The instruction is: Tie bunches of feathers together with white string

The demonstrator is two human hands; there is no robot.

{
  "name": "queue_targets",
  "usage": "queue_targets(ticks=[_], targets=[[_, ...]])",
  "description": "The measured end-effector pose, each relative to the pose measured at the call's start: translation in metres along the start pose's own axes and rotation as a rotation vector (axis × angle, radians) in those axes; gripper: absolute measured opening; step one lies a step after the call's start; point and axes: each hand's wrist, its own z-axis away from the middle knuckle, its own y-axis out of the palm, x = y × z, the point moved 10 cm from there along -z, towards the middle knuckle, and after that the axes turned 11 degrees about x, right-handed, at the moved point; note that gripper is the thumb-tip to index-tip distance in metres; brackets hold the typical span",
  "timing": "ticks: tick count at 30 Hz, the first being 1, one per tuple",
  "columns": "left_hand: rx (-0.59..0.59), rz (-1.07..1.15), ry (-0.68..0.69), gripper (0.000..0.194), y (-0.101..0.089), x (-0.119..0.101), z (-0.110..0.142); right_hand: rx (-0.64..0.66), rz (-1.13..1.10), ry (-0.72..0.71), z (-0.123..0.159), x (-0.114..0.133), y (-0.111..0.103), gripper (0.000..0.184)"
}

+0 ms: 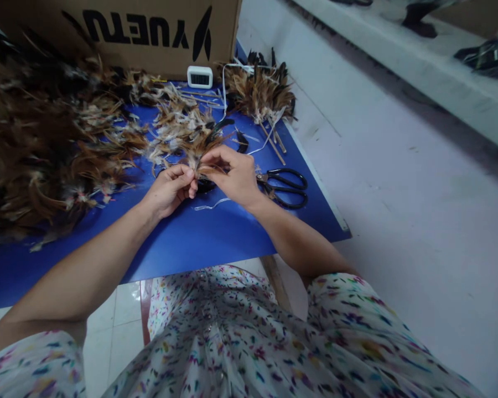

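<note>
Brown, black and whitish feathers (202,146), plain blue tabletop (216,237), black scissor handles (290,190), white shirt (232,342) with multicoloured flecks

Room along near tabletop (209,235), between feathers (66,157) and scissors (285,189)

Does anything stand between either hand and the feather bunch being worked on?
Nothing visible does. The left hand pinches the feather bunch at its base, and the right hand meets it there. The scissors lie beside the right wrist, not between.
</note>
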Motion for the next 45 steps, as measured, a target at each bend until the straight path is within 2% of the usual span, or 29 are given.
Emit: queue_targets(ticks=[12, 20, 25, 30, 34, 37, 39, 42, 45], targets=[[-0.021, -0.024, -0.002, 0.032, 0.001, -0.001, 0.001, 0.011, -0.031, 0.012, 0.000, -0.004, 0.002, 0.014], [0.001, -0.048, 0.021, 0.038, 0.004, -0.004, 0.001, -0.008, -0.113, 0.073, -0.001, -0.015, 0.003, 0.038], [-0.006, -0.052, 0.005, 0.037, 0.002, -0.003, 0.002, 0.000, -0.146, 0.097, 0.000, -0.016, 0.005, 0.045], [-0.001, 0.059, -0.011, 0.036, -0.001, 0.002, 0.003, -0.017, -0.222, 0.114, -0.002, -0.015, 0.002, 0.046], [0.077, 0.195, -0.012, 0.036, 0.009, 0.001, 0.005, -0.014, -0.374, 0.182, -0.004, -0.025, 0.001, 0.047], [0.140, 0.248, -0.040, 0.038, 0.020, 0.002, 0.008, 0.022, -0.436, 0.189, -0.004, -0.027, 0.005, 0.049], [0.167, 0.252, -0.070, 0.039, 0.025, 0.005, 0.009, 0.094, -0.439, 0.165, -0.004, -0.021, 0.013, 0.052], [0.192, 0.228, -0.116, 0.042, 0.029, 0.011, 0.011, 0.196, -0.392, 0.134, -0.002, -0.008, 0.023, 0.047], [0.213, 0.185, -0.153, 0.042, 0.029, 0.014, 0.012, 0.233, -0.358, 0.140, 0.000, -0.003, 0.025, 0.042]])
